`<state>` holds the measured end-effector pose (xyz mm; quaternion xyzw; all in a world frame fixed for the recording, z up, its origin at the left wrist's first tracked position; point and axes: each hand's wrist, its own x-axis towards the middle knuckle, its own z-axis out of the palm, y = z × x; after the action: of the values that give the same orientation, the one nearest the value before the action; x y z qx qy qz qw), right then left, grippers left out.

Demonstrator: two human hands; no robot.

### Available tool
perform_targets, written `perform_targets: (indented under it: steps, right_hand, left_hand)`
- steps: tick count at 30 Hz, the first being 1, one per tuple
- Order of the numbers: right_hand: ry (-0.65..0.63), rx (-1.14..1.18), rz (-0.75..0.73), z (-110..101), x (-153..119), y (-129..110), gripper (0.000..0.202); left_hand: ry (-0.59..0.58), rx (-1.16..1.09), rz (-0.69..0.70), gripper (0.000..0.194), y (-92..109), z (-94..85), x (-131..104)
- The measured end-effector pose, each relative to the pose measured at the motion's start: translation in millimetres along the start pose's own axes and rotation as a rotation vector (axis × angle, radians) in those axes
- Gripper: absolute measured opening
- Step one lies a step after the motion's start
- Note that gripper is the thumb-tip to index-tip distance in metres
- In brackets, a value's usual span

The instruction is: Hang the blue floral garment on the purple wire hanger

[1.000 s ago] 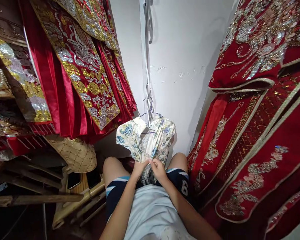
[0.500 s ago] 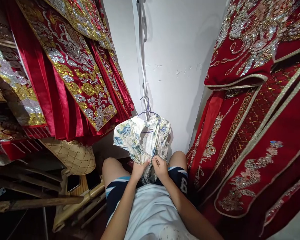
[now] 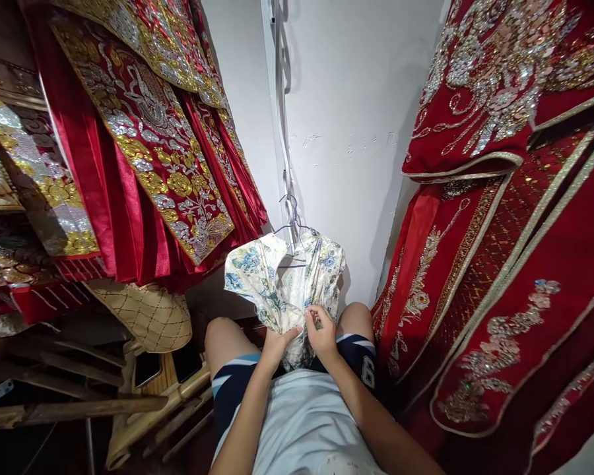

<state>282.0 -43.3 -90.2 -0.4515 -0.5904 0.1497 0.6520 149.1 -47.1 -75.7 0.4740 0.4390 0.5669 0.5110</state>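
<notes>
Shirt (image 3: 255,264): hanging on hanger (image 3: 292,266) before white wall (image 3: 346,191) | Change: my hands are parting, the right rising from where both were meeting | Left hand (image 3: 276,346): pinching one front edge | Right hand (image 3: 323,335): pinching the opposite edge, fingers curling | Red garments (image 3: 475,264): hanging either side

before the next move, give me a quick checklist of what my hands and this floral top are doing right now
1. Floral top on its hanger: ok, hanger shows within the neckline.
2. Left hand gripping: ok, it pinches the lower front.
3. Right hand gripping: cannot tell; it is at the opposite front edge, but what its fingertips pinch is too small.
4. Front closed above the hands: not ok, it gapes.
5. Red garment on the right apart from both hands: ok.
</notes>
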Motion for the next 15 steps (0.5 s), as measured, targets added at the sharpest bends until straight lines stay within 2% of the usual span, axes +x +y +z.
perform_targets:
  steps: [3, 8, 11, 15]
  right_hand:
    - [0.045, 0.068, 0.050, 4.0, 30.3, -8.3, 0.021]
    - [0.158, 0.178, 0.054, 18.5, 117.0, -27.3, 0.023]
    - [0.140, 0.194, 0.020, 27.3, 164.9, -36.2, 0.019]
    - [0.097, 0.209, 0.025, 36.1, 203.1, -42.0, 0.012]
  left_hand:
    - [-0.008, -0.005, -0.026, 0.076, 3.2, -6.7, 0.2]
    - [-0.009, 0.050, -0.055, 0.075, 8.2, -19.8, 0.5]
    - [-0.020, 0.048, -0.050, 0.075, 10.9, -27.7, 3.1]
    - [-0.050, 0.101, -0.021, 0.079, 15.2, -40.4, 6.0]
